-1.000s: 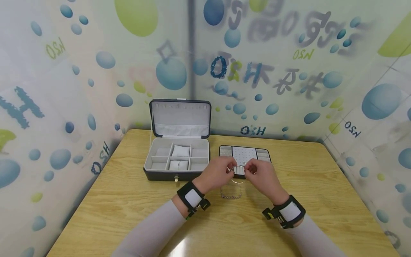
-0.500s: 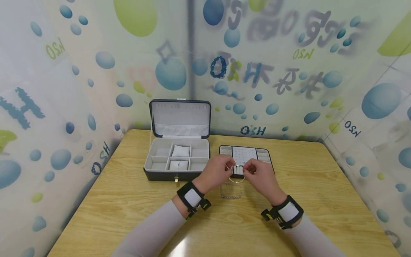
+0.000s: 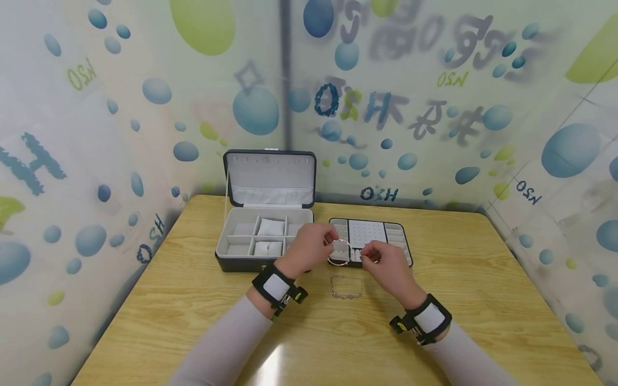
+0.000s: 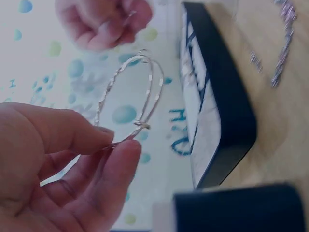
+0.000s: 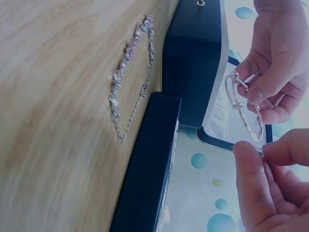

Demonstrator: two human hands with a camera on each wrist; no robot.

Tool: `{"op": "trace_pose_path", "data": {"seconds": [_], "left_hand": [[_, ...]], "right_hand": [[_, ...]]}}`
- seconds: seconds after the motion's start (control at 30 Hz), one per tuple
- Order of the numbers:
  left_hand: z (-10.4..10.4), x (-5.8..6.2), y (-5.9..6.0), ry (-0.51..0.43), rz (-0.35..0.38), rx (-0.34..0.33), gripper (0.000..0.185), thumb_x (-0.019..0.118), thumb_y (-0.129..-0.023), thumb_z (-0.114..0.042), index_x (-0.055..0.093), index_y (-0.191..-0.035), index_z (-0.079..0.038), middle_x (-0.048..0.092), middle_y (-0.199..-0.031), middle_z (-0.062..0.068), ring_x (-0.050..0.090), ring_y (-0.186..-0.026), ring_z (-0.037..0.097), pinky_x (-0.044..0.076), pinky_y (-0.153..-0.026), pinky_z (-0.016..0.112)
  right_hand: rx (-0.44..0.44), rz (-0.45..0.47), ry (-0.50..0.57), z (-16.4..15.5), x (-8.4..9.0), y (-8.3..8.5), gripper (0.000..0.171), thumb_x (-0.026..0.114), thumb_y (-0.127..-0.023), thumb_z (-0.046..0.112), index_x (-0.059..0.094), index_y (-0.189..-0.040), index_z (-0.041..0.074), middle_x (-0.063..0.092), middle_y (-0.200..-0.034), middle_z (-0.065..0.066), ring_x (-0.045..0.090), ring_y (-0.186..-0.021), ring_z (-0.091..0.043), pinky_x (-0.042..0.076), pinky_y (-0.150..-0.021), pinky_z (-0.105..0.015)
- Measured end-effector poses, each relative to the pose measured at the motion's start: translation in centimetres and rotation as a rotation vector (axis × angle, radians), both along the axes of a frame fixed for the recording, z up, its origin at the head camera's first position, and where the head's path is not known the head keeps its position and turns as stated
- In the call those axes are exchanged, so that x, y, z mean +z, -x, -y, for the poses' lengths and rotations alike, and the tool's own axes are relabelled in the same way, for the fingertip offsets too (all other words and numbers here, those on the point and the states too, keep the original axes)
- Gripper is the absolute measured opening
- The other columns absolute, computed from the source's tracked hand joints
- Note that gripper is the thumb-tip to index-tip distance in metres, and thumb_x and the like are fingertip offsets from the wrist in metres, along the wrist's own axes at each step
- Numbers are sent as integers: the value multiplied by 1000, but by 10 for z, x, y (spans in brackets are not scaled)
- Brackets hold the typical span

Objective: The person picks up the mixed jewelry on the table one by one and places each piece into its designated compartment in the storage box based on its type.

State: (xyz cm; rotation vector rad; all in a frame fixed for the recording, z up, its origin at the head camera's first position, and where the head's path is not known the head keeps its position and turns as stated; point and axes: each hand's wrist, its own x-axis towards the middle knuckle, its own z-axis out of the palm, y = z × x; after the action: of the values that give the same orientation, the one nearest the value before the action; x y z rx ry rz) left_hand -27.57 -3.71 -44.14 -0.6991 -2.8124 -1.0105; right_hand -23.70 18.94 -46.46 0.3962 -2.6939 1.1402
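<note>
Two hands were on the thin bangle a second ago; now only one has it. Your left hand [image 3: 309, 247] pinches the silver bangle [image 3: 339, 252] between thumb and forefinger and has carried it left and a little up, so that it hangs in the air over the near left corner of the removable tray [image 3: 398, 236], just beside the open jewellery box [image 3: 264, 238]. Your right hand [image 3: 386, 265] has let go: its fingers are loosely curled and hold nothing, and the left wrist view shows a clear gap between them and the ring. The bangle reads as a closed loop with a small clasp near your fingertips, so I judge the fastening work finished and the piece ready to be put down. The silver chain bracelet [image 3: 346, 288] lies untouched on the wooden table [image 3: 193, 300], just in front of your hands.
</note>
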Motion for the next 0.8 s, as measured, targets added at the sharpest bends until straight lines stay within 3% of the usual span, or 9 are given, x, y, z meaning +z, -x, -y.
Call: {"op": "trace_pose_path", "data": {"seconds": [0.37,0.63,0.8], "left_hand": [[33,17,13,79,-39,102,16,69,-91,-1,76,-101,-11,74,-94,3,66,-88,18,56,-78,33],[62,22,23,47,19,145,18,66,-89,-2,75,-102,-10,73,-95,5,65,-86,20,53,-73,32],[76,28,26,61,84,168,15,68,-91,-3,75,-101,-11,73,-96,6,66,-88,22,55,-77,37]], "right_hand": [[39,59,14,24,-17,-2,5,78,-90,7,75,-94,6,75,-87,0,66,-78,-9,55,-72,-24],[49,-58,36,54,-22,1,12,81,-89,5,75,-99,6,76,-92,-3,70,-81,-11,61,-74,-27],[44,1,97,71,-18,6,15,81,-91,7,76,-104,4,77,-94,-5,72,-83,-12,62,-77,-30]]}}
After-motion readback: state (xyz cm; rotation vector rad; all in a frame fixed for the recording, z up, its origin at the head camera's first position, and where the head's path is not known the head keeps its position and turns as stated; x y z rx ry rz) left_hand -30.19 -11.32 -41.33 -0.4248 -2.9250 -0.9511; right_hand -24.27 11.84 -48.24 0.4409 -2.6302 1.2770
